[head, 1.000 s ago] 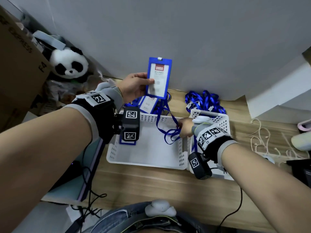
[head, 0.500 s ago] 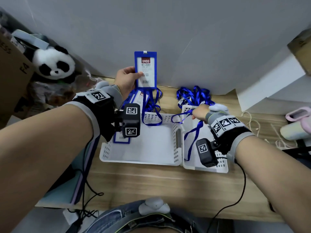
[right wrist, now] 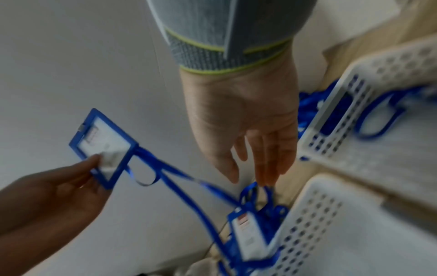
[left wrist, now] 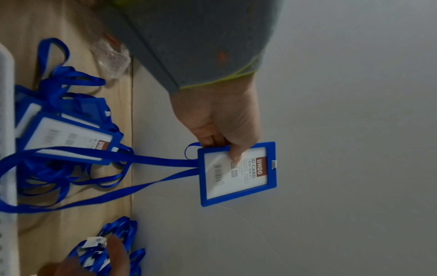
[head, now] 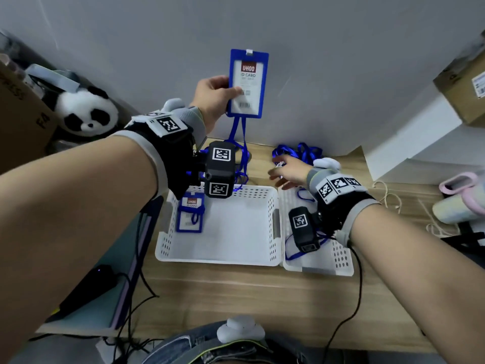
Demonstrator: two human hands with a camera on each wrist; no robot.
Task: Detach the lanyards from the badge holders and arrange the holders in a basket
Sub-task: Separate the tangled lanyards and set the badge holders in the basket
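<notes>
My left hand (head: 231, 91) holds a blue badge holder (head: 248, 84) upright against the grey wall, thumb on its clear front (left wrist: 237, 173). Its blue lanyard (head: 237, 143) hangs from the lower edge down to the table (left wrist: 153, 160). My right hand (head: 278, 169) hovers open behind the baskets, its fingers straight and holding nothing (right wrist: 250, 175). One blue holder (head: 191, 215) lies in the large white basket (head: 217, 261). A loose lanyard (head: 296, 253) lies in the small white basket (head: 319, 267) to the right.
Several more holders with lanyards (left wrist: 68, 136) lie behind the large basket. A heap of blue lanyards (head: 299, 152) sits by the wall. A plush panda (head: 86, 111) and a cardboard box stand at left, with cables and a pink item (head: 462, 185) at right.
My left hand has raised the holder higher up the wall. My right hand has let go of the lanyard, which now lies in the small basket, and has opened.
</notes>
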